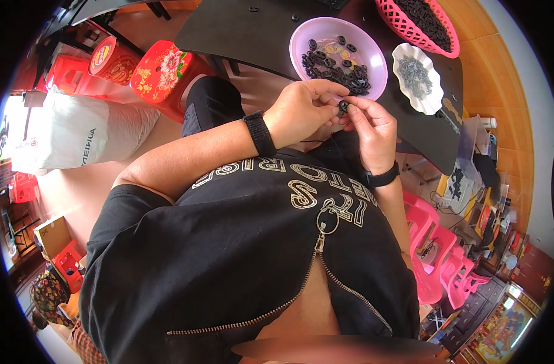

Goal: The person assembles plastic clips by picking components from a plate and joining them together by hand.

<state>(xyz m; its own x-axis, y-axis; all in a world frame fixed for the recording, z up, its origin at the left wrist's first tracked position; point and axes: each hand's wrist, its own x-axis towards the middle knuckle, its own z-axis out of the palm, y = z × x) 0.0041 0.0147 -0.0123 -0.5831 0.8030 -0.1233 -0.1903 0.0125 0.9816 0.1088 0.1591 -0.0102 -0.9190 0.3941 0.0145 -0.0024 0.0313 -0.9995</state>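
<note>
Between my two hands is a small black oval part with openings in it, possibly plastic. My left hand pinches it from one side with thumb and forefinger. My right hand closes its thumb and fingertips on it from the other side. Just beyond my fingers sits a lilac bowl holding many similar black pieces and a few yellowish ones. To its right lies a white scalloped dish with a heap of small, shiny, thin pieces, too small to name.
A pink woven basket full of black parts stands at the dark table's far right. Red stools and a large white sack are at left. Pink chairs stand at right. Another person appears at lower left.
</note>
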